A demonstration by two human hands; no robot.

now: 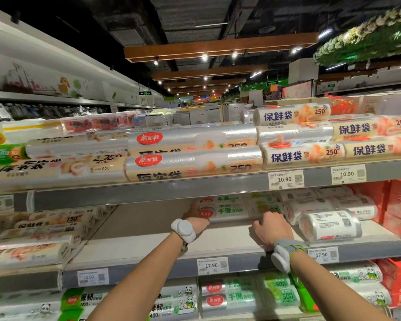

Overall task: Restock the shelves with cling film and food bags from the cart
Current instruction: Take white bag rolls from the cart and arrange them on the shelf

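Observation:
Both my arms reach into the middle shelf (148, 246). A long roll pack with green print and a red oval logo (232, 213) lies deep on that shelf, with a like pack stacked behind it. My left hand (196, 220) holds the pack's left end, fingers wrapped behind it. My right hand (272, 228) grips the pack's right end with curled fingers, thumb side toward me. Each wrist wears a white band device. The cart is out of view.
The top shelf holds stacked food bag rolls (192, 163). White rolls (329, 224) lie right of my right hand, red boxes (398, 205) beyond them. Beige rolls (33, 237) fill the middle shelf's left. Price tags (212, 265) line the edges. The lower shelf has green-printed rolls (229, 297).

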